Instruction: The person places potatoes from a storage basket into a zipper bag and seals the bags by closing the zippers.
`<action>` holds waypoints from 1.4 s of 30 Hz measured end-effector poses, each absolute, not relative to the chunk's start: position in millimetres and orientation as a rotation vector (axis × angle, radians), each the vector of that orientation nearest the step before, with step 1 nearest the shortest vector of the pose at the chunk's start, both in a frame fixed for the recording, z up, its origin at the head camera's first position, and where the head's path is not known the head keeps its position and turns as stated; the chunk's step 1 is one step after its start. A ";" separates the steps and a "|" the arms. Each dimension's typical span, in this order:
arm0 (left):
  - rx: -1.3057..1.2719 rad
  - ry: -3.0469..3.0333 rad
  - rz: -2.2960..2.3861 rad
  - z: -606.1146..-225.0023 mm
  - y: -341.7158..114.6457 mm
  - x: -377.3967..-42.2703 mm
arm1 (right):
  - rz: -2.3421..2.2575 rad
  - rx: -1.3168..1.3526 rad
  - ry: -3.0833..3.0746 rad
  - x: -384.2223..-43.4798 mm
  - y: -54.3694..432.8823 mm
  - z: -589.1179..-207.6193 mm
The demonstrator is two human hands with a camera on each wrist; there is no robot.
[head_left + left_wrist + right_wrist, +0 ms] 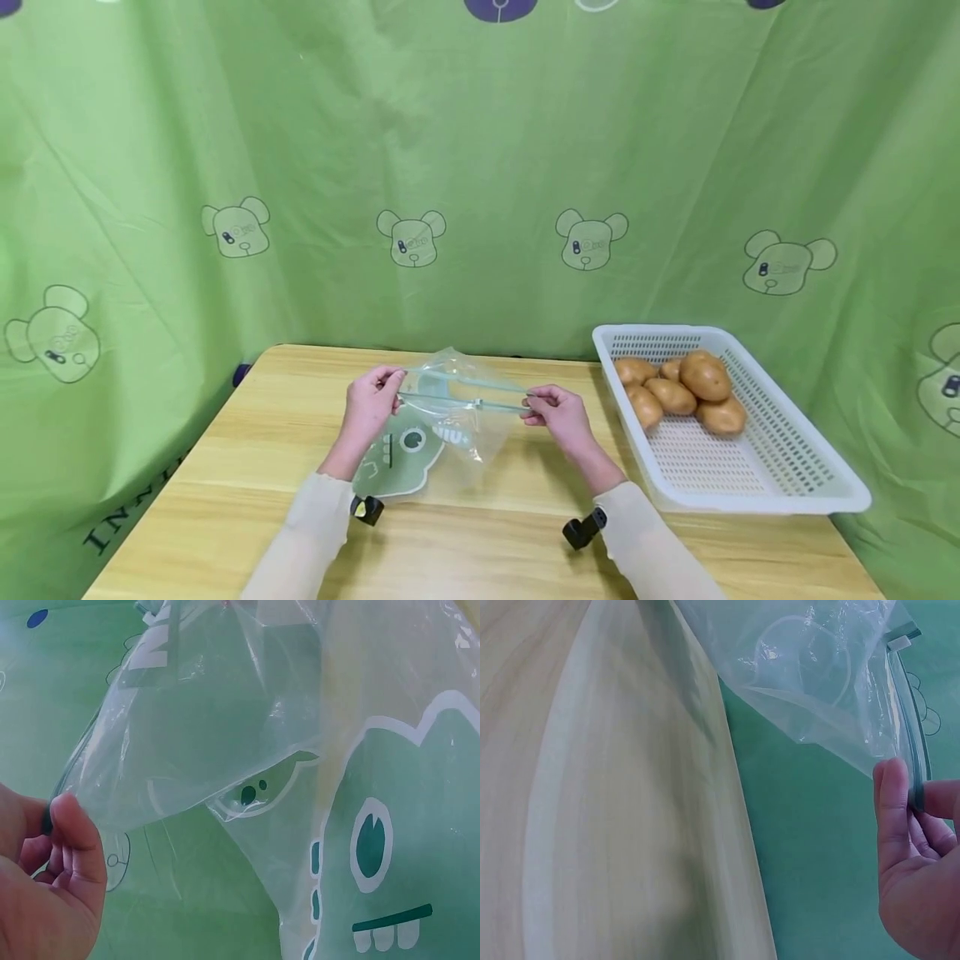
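Both hands hold a clear plastic zip bag point(487, 437) by its green-edged mouth, over the wooden table. The two edges of the mouth stand apart between the hands. My left hand point(369, 402) pinches the left end of the mouth; in the left wrist view its thumb and fingers point(73, 817) close on the rim. At the other end, my right hand point(557, 414) pinches the zip strip, near a white slider point(900, 643). A green cartoon-face print point(401, 454) on clear plastic lies below the left hand; whether it belongs to a second bag I cannot tell.
A white plastic basket point(750, 504) with slotted sides stands on the right of the table point(480, 550). Several brown potatoes point(705, 377) are heaped at its far left end. A green curtain point(495, 283) with bear heads hangs behind the table.
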State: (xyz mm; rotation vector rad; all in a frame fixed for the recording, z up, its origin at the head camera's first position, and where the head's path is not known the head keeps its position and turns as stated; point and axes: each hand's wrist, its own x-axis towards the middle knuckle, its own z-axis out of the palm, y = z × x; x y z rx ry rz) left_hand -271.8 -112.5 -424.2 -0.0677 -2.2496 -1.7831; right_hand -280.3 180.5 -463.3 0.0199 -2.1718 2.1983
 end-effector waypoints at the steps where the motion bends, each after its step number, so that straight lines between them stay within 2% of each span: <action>1: -0.073 -2.247 -1.778 -424.3 -111.6 -272.0 | 2.204 0.031 -2.181 -279.9 180.7 -462.8; 21: -0.364 -2.306 -2.026 -434.5 -84.2 -267.1 | 2.173 0.321 -2.390 -272.3 172.8 -457.5; 28: -0.353 -2.332 -2.027 -427.5 -79.7 -261.0 | 2.117 0.349 -2.472 -269.9 175.1 -450.6; 34: -0.347 -2.343 -2.014 -436.5 -78.1 -267.6 | 2.022 0.386 -2.540 -266.3 188.2 -433.6; 42: -0.405 -2.378 -1.969 -433.9 -76.5 -266.5 | 1.830 0.500 -2.615 -265.6 218.2 -391.4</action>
